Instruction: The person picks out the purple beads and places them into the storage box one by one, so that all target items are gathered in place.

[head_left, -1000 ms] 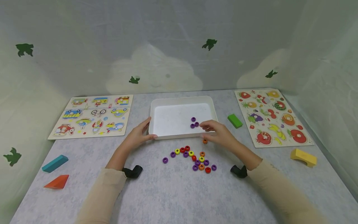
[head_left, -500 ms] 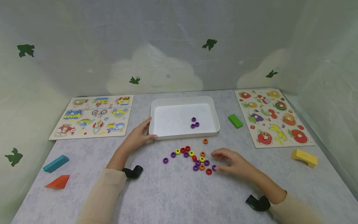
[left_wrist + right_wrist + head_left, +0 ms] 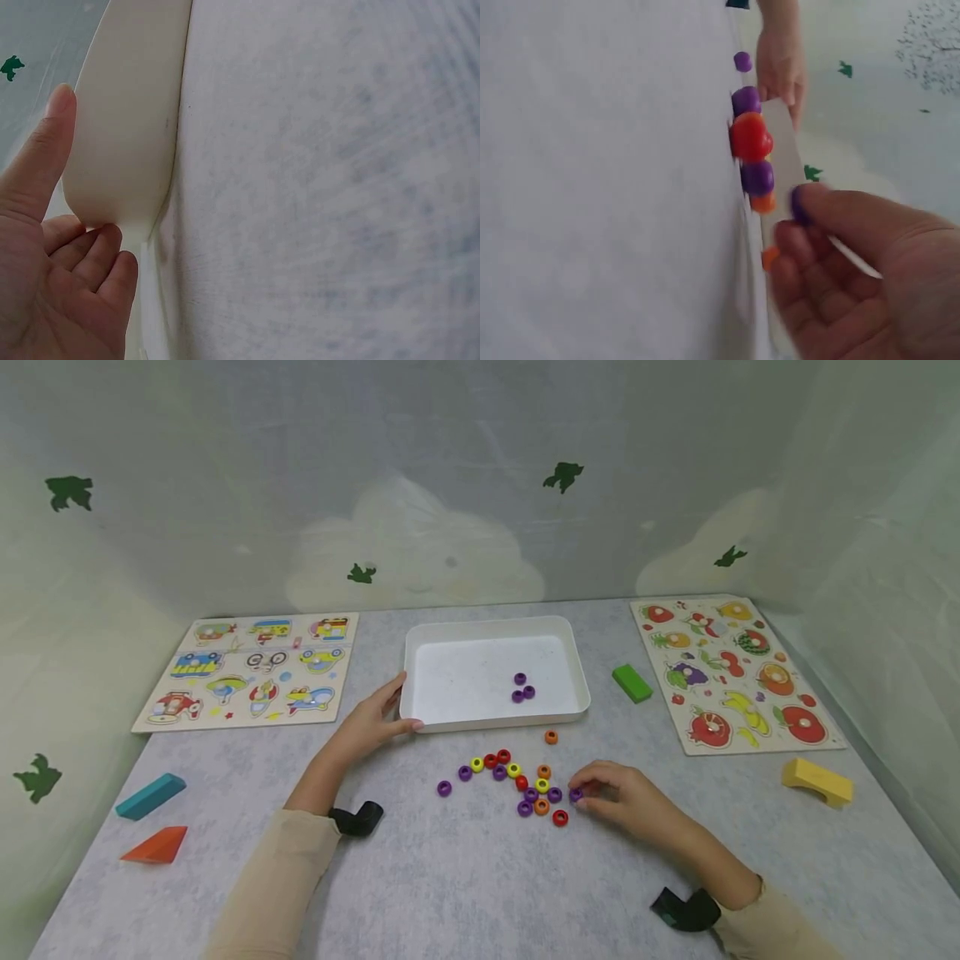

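My left hand (image 3: pixel 369 723) grips the front left corner of a white tray (image 3: pixel 495 724), thumb along the front wall and fingers at the side. In the left wrist view, the thumb (image 3: pixel 54 124) lies against the tray wall (image 3: pixel 127 120). Over at the bead group, my right hand (image 3: pixel 637 797) pinches a purple bead (image 3: pixel 575 795) between thumb and fingertips. The right wrist view shows that purple bead (image 3: pixel 800 206) under the thumb. Three purple beads (image 3: pixel 517 697) lie inside the tray. Loose purple, red (image 3: pixel 560 817), yellow (image 3: pixel 477 764) and orange beads (image 3: pixel 551 737) lie in front of it.
A vehicle puzzle board (image 3: pixel 247 672) lies back left, a fruit puzzle board (image 3: pixel 738 677) back right. A green block (image 3: pixel 632 683) is right of the tray. Blue (image 3: pixel 150 797) and orange blocks (image 3: pixel 156 846) lie left, a yellow arch block (image 3: pixel 817 782) right.
My right hand has moved from over the tray's right side down to the beads and taken hold of the rightmost purple one. The left hand has stayed at the tray corner.
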The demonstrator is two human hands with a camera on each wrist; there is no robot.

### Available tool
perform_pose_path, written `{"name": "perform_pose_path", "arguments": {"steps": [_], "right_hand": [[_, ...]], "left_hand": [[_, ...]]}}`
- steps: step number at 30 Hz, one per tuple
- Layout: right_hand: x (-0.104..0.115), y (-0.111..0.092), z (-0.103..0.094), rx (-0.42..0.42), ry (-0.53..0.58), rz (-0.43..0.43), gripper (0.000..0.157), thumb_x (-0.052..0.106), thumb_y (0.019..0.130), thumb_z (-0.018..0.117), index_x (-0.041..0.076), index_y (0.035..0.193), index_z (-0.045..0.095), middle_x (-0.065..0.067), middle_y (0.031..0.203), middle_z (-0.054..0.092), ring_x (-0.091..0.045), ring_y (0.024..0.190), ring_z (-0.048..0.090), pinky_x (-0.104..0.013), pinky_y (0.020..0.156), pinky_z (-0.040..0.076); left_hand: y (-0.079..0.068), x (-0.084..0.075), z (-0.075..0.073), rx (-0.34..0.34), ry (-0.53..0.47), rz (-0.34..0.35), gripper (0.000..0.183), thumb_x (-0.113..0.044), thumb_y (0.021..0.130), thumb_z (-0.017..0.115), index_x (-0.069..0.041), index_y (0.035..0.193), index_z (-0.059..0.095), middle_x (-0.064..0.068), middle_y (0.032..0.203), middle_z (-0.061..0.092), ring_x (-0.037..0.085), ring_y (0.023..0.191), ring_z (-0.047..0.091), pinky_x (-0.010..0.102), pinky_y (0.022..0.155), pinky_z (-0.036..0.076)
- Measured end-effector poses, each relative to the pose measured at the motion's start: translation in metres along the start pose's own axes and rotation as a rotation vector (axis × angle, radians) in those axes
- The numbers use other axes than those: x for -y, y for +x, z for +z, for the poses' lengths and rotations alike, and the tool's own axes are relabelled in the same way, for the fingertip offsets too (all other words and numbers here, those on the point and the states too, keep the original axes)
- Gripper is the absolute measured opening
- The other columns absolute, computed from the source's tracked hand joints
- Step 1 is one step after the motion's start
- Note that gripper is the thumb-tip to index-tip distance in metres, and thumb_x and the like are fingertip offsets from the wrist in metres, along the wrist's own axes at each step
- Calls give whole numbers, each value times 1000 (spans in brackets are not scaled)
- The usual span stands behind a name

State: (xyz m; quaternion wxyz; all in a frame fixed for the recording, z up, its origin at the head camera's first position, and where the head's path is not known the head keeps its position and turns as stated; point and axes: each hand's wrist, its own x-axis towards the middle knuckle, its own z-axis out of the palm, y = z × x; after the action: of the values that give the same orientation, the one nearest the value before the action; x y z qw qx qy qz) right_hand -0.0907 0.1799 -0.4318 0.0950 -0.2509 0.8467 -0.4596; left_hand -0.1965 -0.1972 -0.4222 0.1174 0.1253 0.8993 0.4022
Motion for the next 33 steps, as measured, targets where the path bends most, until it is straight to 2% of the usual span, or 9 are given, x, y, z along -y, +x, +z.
{"name": "perform_pose_path", "arguments": {"steps": [4,9,13,17,22,27,33], "right_hand": [[15,13,-14,-116,22,-61,21,19,77,58,11,96,57,7,90,55,-7,80,51,-28,72,45],[39,41,-29,-258,82,-180,20,2,76,57,2,95,55,-6,91,55,-16,82,52,-32,73,45],[32,74,-33,-301,78,-154,19,7,77,57,3,96,55,-7,91,55,-15,82,52,-27,73,45],[14,108,-31,-280,21,-53,23,16,77,58,5,97,55,-2,92,56,-12,83,53,-24,75,44],[2,139,-24,-209,-35,67,21,12,77,58,6,97,56,-3,93,56,-13,83,54,-25,74,45],[-5,155,-16,-115,-94,151,16,8,76,58,9,92,58,0,89,57,-13,81,52,-26,73,44],[-8,163,-11,-46,-213,230,14,8,75,59,13,88,58,2,87,55,-12,82,50,-27,75,42]], "left_hand": [[0,-1,0,1,0,-4,93,-49,62,62,-19,134,10,2,136,12,16,120,20,30,97,21],[0,-2,0,7,-1,-7,93,-49,62,62,-18,134,10,2,136,12,17,120,20,30,97,21],[-2,-2,-1,10,-5,-6,94,-49,62,62,-17,134,10,3,136,12,17,120,20,30,97,21],[-2,-3,-2,14,1,-7,94,-50,62,62,-17,134,10,3,136,12,17,120,20,31,98,20],[-2,-3,-2,15,12,-18,94,-51,62,61,-18,134,9,3,136,12,17,120,20,32,98,19],[-2,-3,-1,18,-3,-14,94,-50,62,61,-18,134,10,3,136,13,16,120,20,30,98,19],[-1,-2,-2,13,-12,8,94,-49,62,62,-17,134,10,4,136,12,17,120,20,31,98,19]]}}
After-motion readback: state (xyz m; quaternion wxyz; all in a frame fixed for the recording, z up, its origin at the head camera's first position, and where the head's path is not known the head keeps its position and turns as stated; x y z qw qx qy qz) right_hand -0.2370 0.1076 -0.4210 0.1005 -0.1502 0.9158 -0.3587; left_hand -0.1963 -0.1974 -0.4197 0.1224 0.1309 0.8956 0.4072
